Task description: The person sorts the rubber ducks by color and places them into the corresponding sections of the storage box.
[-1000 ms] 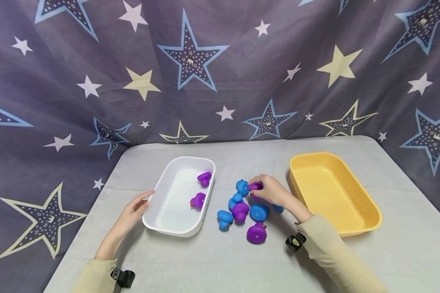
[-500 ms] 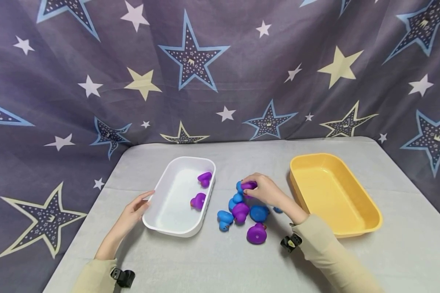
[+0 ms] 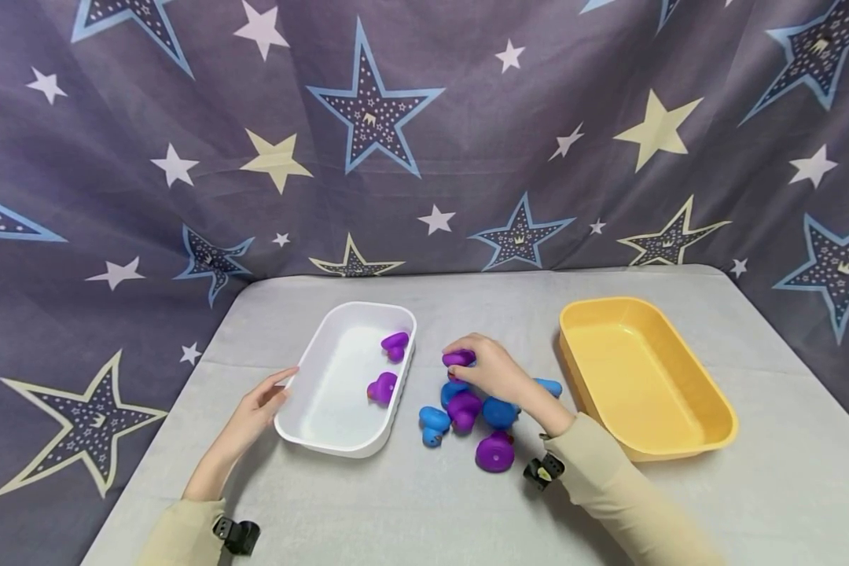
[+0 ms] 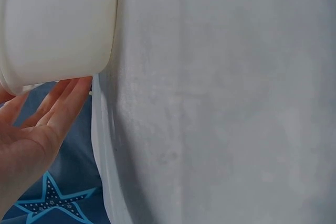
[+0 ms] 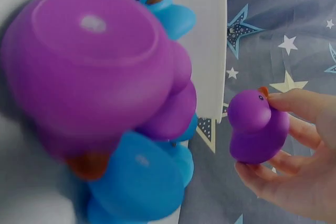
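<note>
My right hand holds a purple rubber duck above the pile, pinched between thumb and fingers. In the right wrist view that duck appears upright, its orange beak near a fingertip. Below it on the table lie purple ducks and blue ducks, several of them tipped over. My left hand touches the left side of a white plastic bin. Seen from the left wrist, the fingers stretch along the bin's outer wall. Two purple ducks lie inside the bin along its right wall.
A yellow bin stands on the right side of the grey cloth-covered table. One blue duck lies beside it, partly behind my right wrist. A star-patterned curtain hangs behind the table.
My right hand has moved left with the purple duck, from the back right of the pile toward the white bin. The left hand and both bins stay in place.
</note>
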A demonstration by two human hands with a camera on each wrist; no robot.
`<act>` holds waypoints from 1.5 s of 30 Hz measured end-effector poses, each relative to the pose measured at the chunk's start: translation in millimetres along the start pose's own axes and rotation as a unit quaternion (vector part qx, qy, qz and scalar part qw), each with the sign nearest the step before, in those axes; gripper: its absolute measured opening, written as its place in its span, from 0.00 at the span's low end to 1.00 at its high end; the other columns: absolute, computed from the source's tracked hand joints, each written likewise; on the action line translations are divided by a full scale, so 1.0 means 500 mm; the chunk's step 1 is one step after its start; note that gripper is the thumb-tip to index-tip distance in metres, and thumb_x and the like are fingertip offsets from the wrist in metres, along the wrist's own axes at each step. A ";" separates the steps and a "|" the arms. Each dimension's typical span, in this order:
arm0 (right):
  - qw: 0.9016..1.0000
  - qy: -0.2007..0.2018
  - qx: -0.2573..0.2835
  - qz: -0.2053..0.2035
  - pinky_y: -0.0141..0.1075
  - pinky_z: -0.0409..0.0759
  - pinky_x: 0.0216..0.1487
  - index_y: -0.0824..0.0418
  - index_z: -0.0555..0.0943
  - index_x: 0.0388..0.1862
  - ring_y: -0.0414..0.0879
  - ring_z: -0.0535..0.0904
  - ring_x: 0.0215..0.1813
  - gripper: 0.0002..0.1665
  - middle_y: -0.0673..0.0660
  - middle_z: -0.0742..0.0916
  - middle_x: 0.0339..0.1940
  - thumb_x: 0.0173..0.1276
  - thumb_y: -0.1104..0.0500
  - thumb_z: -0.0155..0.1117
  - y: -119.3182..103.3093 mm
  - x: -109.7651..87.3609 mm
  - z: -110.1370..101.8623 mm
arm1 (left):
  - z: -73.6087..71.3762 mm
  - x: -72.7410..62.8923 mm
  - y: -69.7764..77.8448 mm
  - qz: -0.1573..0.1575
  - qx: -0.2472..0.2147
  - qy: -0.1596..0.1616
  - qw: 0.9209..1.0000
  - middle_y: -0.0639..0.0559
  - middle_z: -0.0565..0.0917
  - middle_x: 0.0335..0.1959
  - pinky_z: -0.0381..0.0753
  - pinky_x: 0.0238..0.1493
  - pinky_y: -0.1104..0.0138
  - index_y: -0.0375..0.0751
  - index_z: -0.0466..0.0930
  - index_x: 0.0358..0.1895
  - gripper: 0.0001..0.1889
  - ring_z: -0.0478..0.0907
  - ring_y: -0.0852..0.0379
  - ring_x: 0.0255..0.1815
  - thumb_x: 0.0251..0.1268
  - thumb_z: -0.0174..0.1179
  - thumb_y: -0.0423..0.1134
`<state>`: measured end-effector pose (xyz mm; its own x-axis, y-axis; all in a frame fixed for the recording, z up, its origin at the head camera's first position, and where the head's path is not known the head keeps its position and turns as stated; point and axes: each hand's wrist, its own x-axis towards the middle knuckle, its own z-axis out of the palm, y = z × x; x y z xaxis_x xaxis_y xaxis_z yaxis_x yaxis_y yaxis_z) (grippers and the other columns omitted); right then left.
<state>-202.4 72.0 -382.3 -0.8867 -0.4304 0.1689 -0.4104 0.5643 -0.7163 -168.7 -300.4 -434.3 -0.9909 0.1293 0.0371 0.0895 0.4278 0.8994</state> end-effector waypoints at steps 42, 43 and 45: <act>0.995 -0.040 0.023 -0.089 0.38 0.68 0.53 0.63 0.79 0.44 0.49 0.72 0.51 0.14 0.59 0.80 0.46 0.56 0.63 0.62 -0.104 0.031 0.104 | -0.001 -0.001 0.008 0.002 0.007 -0.001 1.000 0.37 0.74 0.43 0.69 0.23 0.71 0.32 0.60 0.61 0.22 0.69 0.66 0.28 0.67 0.46 0.37; 0.995 -0.042 0.022 -0.089 0.38 0.68 0.52 0.63 0.79 0.44 0.49 0.72 0.50 0.14 0.58 0.80 0.45 0.56 0.63 0.62 -0.106 0.030 0.107 | -0.001 -0.001 0.007 0.003 0.010 -0.001 1.000 0.40 0.74 0.42 0.69 0.22 0.70 0.32 0.61 0.61 0.22 0.68 0.66 0.27 0.67 0.46 0.38; 0.995 -0.045 0.019 -0.088 0.37 0.69 0.51 0.63 0.79 0.44 0.48 0.72 0.49 0.15 0.58 0.80 0.45 0.57 0.62 0.62 -0.109 0.030 0.112 | -0.002 0.000 0.005 0.009 0.014 0.000 1.000 0.46 0.75 0.39 0.68 0.21 0.69 0.32 0.61 0.61 0.21 0.67 0.66 0.25 0.67 0.46 0.37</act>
<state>-181.6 -4.7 -378.5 -0.7789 -0.5820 0.2336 -0.5472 0.4488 -0.7065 -168.3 -300.2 -431.6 -0.9890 0.1382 0.0533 0.1106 0.4495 0.8864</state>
